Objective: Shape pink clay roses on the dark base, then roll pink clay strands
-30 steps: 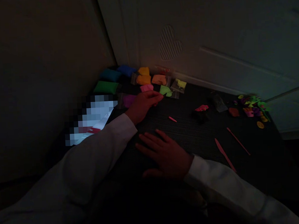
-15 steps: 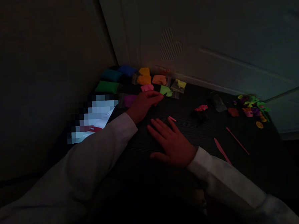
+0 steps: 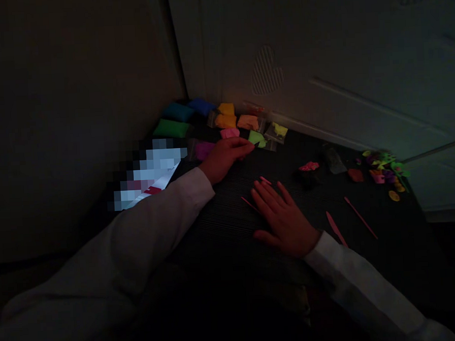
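Observation:
My left hand is closed in a pinch at the back of the dark table, beside the green clay packet and the pink clay packet. A small dark bit shows at its fingertips, too dim to name. My right hand lies flat and open, palm down on the tabletop, fingers stretched out. From its left side pokes a thin pink stick, the rest hidden under the fingers. Just beyond the fingertips is a short pink piece. A dark lump with a crinkled pink top sits to the right.
Several clay packets, among them green, orange and purple, line the back left. A lit screen lies left. At right are a pink knife, a pink rod, a clear bag and small colourful pieces.
My right hand has slid right and slightly nearer across the table, and the thin pink stick now shows at its left side. My left hand keeps its pinch. The view has shifted slightly.

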A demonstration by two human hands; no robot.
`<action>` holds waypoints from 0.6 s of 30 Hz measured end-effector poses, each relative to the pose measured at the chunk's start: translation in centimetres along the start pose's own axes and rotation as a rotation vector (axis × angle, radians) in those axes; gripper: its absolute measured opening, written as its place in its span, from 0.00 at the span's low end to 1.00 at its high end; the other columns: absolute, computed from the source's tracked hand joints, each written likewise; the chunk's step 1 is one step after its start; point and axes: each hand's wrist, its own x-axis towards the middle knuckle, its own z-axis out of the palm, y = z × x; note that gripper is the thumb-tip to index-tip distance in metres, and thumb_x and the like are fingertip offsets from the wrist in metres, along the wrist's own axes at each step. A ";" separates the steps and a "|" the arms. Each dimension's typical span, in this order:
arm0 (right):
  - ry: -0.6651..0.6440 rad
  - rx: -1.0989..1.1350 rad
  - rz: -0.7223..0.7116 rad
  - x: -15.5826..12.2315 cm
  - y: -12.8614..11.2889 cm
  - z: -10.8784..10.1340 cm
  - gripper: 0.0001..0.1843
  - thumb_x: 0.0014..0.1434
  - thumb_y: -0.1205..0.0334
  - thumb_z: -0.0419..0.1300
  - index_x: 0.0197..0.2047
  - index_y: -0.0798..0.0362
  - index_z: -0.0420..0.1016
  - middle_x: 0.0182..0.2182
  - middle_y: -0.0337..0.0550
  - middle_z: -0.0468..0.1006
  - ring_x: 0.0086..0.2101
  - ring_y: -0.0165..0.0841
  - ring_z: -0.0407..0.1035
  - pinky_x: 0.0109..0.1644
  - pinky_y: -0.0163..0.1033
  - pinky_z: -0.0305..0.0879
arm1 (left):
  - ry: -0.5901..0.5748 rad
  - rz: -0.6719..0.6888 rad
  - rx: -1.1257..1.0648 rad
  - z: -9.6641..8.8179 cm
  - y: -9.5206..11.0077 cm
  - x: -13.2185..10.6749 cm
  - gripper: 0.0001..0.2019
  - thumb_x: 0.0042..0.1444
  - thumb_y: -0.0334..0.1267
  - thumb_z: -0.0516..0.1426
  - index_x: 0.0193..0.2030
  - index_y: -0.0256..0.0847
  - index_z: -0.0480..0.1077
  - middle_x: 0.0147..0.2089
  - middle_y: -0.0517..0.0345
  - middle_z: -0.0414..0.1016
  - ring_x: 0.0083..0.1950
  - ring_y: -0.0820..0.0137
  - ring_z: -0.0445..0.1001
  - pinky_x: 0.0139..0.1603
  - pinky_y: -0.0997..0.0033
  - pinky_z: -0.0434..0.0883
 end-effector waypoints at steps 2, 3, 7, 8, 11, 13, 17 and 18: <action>0.000 -0.004 0.008 0.7 -0.5 0.4 0.41 0.53 0.39 0.41 0.61 0.60 0.42 0.60 0.52 0.40 0.59 0.40 0.33 0.60 0.54 0.29 | -0.004 0.004 0.004 0.0 -0.1 0.0 0.11 0.43 0.43 0.57 0.30 0.37 0.69 0.26 0.62 0.65 0.27 0.78 0.60 0.30 0.75 0.58; 0.002 0.000 0.002 0.9 -0.7 0.5 0.41 0.52 0.39 0.41 0.60 0.60 0.43 0.60 0.52 0.41 0.59 0.40 0.34 0.60 0.54 0.29 | -0.003 0.004 0.004 -0.1 -0.1 0.0 0.11 0.43 0.43 0.57 0.30 0.37 0.69 0.26 0.62 0.65 0.27 0.78 0.60 0.30 0.75 0.58; -0.017 0.049 -0.074 1.1 -1.7 0.5 0.41 0.51 0.36 0.39 0.60 0.55 0.45 0.60 0.52 0.43 0.59 0.41 0.37 0.59 0.56 0.31 | -0.005 -0.004 -0.032 -0.1 0.0 0.0 0.11 0.43 0.42 0.57 0.30 0.37 0.69 0.26 0.63 0.65 0.27 0.79 0.60 0.29 0.76 0.58; -0.025 0.060 -0.091 1.1 -1.8 0.5 0.40 0.51 0.36 0.39 0.60 0.54 0.44 0.60 0.51 0.43 0.59 0.41 0.37 0.58 0.56 0.32 | -0.007 -0.006 -0.037 -0.1 0.0 0.0 0.11 0.43 0.42 0.57 0.30 0.37 0.69 0.26 0.63 0.65 0.27 0.79 0.60 0.29 0.76 0.58; -0.026 0.059 -0.067 1.1 -1.5 0.4 0.40 0.51 0.37 0.40 0.61 0.53 0.44 0.60 0.52 0.41 0.59 0.41 0.35 0.58 0.56 0.31 | -0.010 -0.008 -0.019 0.0 0.1 0.0 0.11 0.43 0.43 0.57 0.30 0.37 0.69 0.26 0.62 0.65 0.27 0.78 0.60 0.29 0.75 0.58; -0.009 0.045 -0.015 1.2 -1.3 0.3 0.41 0.51 0.37 0.40 0.60 0.56 0.45 0.60 0.54 0.40 0.59 0.42 0.35 0.59 0.56 0.30 | -0.009 -0.007 -0.006 0.0 0.1 0.0 0.11 0.43 0.43 0.57 0.30 0.37 0.69 0.26 0.62 0.65 0.27 0.78 0.60 0.30 0.75 0.58; -0.030 0.084 -0.066 1.2 -2.2 0.5 0.41 0.51 0.36 0.39 0.60 0.54 0.44 0.60 0.51 0.41 0.59 0.40 0.36 0.59 0.56 0.30 | -0.012 -0.005 0.006 -0.1 0.1 0.0 0.12 0.43 0.43 0.57 0.30 0.36 0.69 0.27 0.62 0.65 0.27 0.79 0.60 0.30 0.76 0.58; -0.042 0.099 -0.095 1.2 -2.5 0.6 0.40 0.51 0.36 0.38 0.61 0.54 0.44 0.60 0.49 0.42 0.59 0.40 0.37 0.59 0.56 0.30 | -0.013 -0.007 0.007 -0.1 0.0 0.0 0.12 0.43 0.43 0.57 0.30 0.36 0.69 0.27 0.62 0.65 0.27 0.79 0.61 0.30 0.76 0.58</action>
